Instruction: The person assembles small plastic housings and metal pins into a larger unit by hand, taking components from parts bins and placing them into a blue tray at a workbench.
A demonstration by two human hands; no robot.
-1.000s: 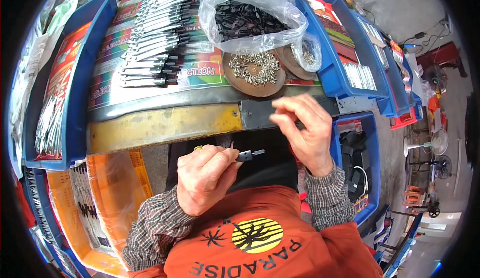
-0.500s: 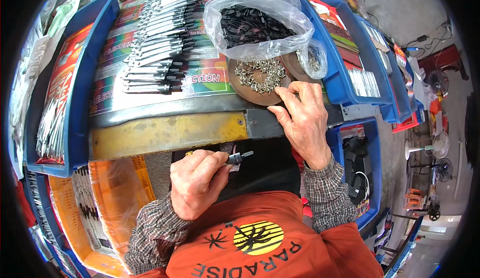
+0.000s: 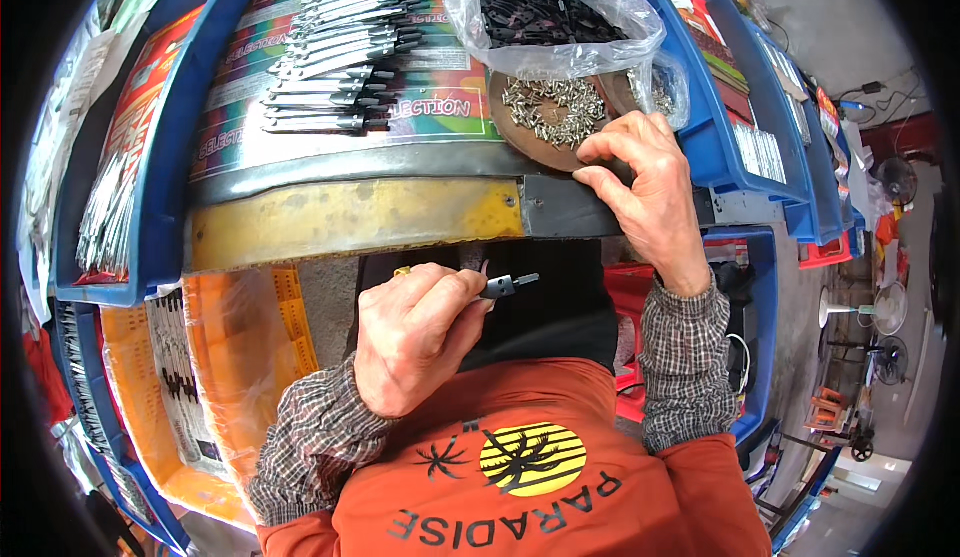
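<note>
My left hand [image 3: 412, 329] is closed in a pinch below the bench edge, holding a small dark cylindrical part with a metal shank [image 3: 508, 285]. Its shank points right, and my fingers cover its other end. My right hand [image 3: 645, 182] rests at the bench edge, thumb and forefinger curled close together by the near rim of a round brown dish [image 3: 525, 142]. Whatever lies between those fingertips is too small to make out. Many small metal screws [image 3: 550, 107] lie in the dish, heaped in a ring.
Behind the dish sits a clear plastic bag [image 3: 560, 57] of black parts. Rows of silver-and-black tools [image 3: 335, 67] lie to its left. Blue bins [image 3: 160, 157] flank the bench. Below left stands an orange lined crate [image 3: 235, 357]; a blue crate [image 3: 765, 307] is below right.
The view has shifted, so the bench appears higher and farther right. My right thumb and forefinger have drawn closer together at the dish rim. My left hand keeps hold of the dark part.
</note>
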